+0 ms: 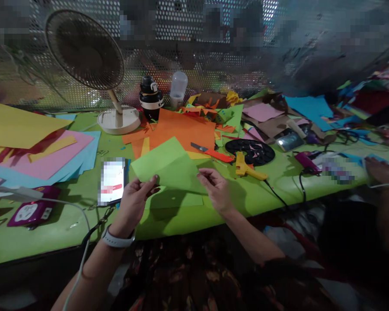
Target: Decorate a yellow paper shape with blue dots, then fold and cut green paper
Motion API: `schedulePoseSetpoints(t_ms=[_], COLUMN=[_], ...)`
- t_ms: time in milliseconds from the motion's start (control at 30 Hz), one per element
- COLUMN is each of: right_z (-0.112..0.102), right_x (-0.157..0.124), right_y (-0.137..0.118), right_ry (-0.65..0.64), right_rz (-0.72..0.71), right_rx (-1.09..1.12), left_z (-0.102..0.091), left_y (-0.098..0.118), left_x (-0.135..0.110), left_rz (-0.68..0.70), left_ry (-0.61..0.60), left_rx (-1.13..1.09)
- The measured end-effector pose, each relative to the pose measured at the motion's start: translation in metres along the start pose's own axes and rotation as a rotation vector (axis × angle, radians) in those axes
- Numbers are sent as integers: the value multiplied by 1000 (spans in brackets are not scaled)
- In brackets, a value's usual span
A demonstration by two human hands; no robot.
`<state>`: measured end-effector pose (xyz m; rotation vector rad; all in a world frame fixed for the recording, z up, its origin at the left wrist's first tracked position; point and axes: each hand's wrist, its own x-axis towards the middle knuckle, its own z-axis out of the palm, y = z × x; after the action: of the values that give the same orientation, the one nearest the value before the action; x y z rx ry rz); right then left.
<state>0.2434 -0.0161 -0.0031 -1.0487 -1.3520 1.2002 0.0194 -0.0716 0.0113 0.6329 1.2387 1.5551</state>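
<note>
Light green paper (171,166) is held up a little above the table in front of me, with what looks like a fold or a second layer across it. My left hand (138,194) pinches its lower left edge between thumb and fingers. At the right edge, my right hand (216,188) pinches a corner with thumb and forefinger. Beneath lies another flat green sheet (178,199). Just beyond the held paper are orange sheets (184,129) and a utility knife (212,152) with a red-orange handle. Right of them lies a yellow glue gun (248,167).
A phone (112,181) lies left of my left hand, near a purple power strip (35,206) with a white cable. A fan (118,119) and a black bottle (151,99) stand behind. Coloured paper (22,129) covers the left. At far right is another person's hand (381,170).
</note>
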Motion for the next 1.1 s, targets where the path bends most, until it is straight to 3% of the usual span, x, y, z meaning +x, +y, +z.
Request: schedulePoseSetpoints(t_ms=[100,233,300,433,533,600,700,733,800,933,1100], right_z=[1,5,9,11,7,1,-11,-14,-18,-23,-33], right_x=[-5,-17,-19,0,25,38,50,51,52,48,38], right_y=[0,2,0,-17,-33,-38,-31,-24,-7,18,18], right_ry=[-99,-374,-450,-360,-295,-258,-253,-283,-393,-634,-750], right_rz=[64,195,206,73,-185,-348,-473,-502,-551,-584,-610], right_rx=[-4,56,45,-83,-280,-402,-531,-561,-632,-823,-896], left_z=[5,8,10,20,21,14,-8,-17,-33,-52,-57], left_y=[8,11,11,13,26,37,45,42,29,-3,0], left_x=[8,16,17,14,11,11,20,25,35,42,27], left_rz=[21,-19,-35,105,335,522,754,788,834,904,836], left_ry=[49,92,116,45,-89,-210,-497,-532,-550,-729,-858], left_rx=[-70,-156,-148,-163,-101,44,506,665,899,1215,1383])
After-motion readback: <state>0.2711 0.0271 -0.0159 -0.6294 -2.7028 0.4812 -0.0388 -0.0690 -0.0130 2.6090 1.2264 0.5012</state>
